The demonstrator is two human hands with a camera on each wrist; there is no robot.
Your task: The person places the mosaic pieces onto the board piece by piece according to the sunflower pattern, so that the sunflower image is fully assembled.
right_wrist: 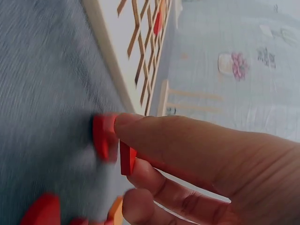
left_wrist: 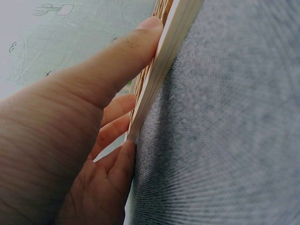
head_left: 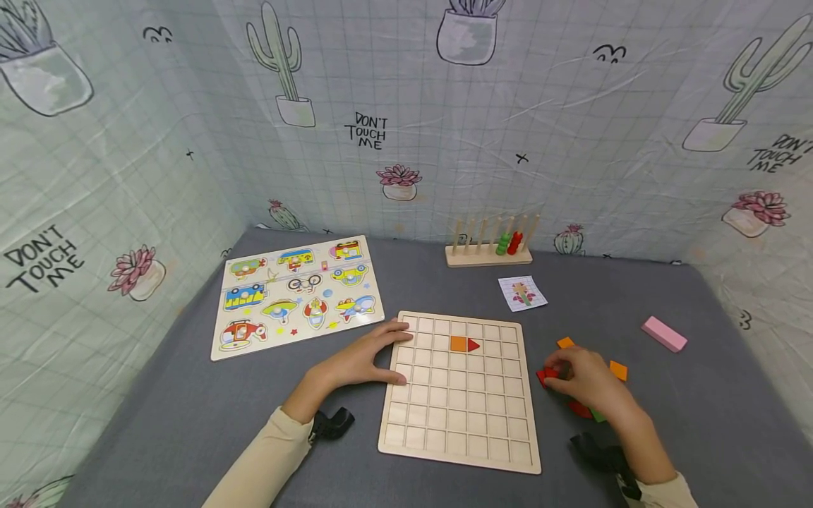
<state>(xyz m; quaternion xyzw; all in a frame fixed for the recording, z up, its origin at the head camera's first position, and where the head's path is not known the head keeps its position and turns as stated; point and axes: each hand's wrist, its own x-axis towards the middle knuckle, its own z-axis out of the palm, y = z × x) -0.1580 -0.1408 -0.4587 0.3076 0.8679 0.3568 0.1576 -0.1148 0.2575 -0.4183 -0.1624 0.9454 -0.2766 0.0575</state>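
On the gridded board [head_left: 457,402], a red triangle [head_left: 473,346] points right.

Black "DON'T TOUCH ME" lettering [head_left: 367,132] in several places on backdrop cloth [head_left: 432,106]

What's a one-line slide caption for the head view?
Left hand touches a pale wooden grid board while the right hand pinches a small red block.
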